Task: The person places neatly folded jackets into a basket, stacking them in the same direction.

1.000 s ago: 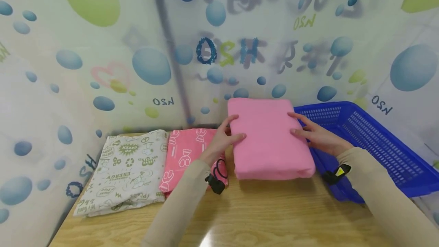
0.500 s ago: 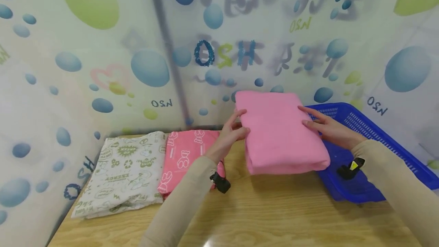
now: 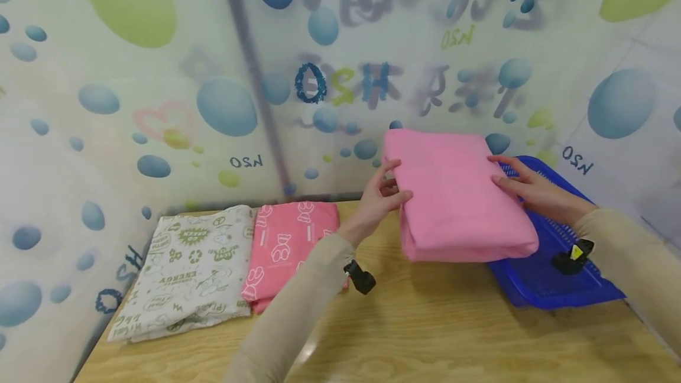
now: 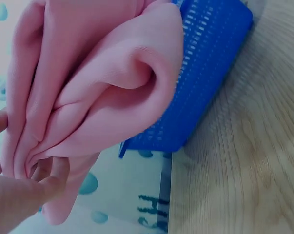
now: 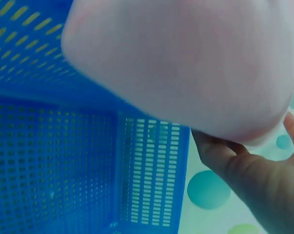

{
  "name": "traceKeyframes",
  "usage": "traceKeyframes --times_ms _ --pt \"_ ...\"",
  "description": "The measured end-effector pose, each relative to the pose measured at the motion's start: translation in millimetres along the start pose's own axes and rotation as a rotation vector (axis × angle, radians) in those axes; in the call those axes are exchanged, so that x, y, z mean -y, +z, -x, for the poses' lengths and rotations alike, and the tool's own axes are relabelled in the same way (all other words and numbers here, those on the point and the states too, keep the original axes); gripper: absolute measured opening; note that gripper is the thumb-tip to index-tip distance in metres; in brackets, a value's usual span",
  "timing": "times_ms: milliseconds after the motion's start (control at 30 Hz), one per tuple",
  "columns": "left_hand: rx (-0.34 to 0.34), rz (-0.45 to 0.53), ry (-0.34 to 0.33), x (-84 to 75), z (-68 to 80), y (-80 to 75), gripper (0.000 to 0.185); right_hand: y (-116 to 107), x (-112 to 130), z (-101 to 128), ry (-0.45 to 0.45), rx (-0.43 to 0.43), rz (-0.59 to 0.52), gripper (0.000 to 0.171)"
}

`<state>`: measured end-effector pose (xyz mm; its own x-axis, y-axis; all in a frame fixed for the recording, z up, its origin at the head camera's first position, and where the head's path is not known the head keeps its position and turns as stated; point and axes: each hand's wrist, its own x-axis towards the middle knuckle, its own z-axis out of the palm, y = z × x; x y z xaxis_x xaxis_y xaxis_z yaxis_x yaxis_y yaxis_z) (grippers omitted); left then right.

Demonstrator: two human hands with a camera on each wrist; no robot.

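A folded plain pink cloth hangs in the air, partly over the left rim of a blue perforated basket. My left hand grips its left edge, thumb on top and fingers underneath. My right hand grips its right edge the same way. In the left wrist view the pink cloth bulges in thick folds above the basket, with my fingers tucked under it. Seen from the right wrist, the cloth hovers over the basket's floor.
On the wooden table lie two more folded cloths: a white one with green print at the left and a pink one with white bears beside it. Patterned curtain walls close in the back and sides.
Both hands have lifted the pink cloth off the table and carried it up and to the right, so it now overlaps the blue basket.
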<state>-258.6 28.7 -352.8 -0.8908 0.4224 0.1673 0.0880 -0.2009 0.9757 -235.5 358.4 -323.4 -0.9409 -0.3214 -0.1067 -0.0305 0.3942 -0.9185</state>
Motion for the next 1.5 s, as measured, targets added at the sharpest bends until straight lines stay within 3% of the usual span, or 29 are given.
traceKeyframes --times_ms 133,300,633,833,1100,1500 --pt "-0.023 -0.001 0.033 1.5 -5.6 14.1 0.064 -9 -2 4 -0.012 -0.038 0.031 0.045" --pt "-0.075 -0.018 0.060 4.3 -12.7 35.6 0.064 -23 -2 10 -0.027 -0.087 0.144 0.050" --pt "-0.129 -0.010 0.072 18.6 -21.7 78.8 0.063 -54 -14 30 0.044 -0.129 0.368 0.057" --pt "-0.154 -0.029 0.132 31.3 -24.0 102.1 0.062 -68 -23 37 0.102 -0.124 0.423 0.062" --pt "-0.157 -0.078 0.163 38.8 -26.6 131.3 0.063 -87 -34 46 0.126 -0.166 0.439 0.065" --pt "-0.246 -0.159 0.093 54.2 -27.7 158.8 0.066 -105 -49 52 0.167 -0.155 0.522 0.070"
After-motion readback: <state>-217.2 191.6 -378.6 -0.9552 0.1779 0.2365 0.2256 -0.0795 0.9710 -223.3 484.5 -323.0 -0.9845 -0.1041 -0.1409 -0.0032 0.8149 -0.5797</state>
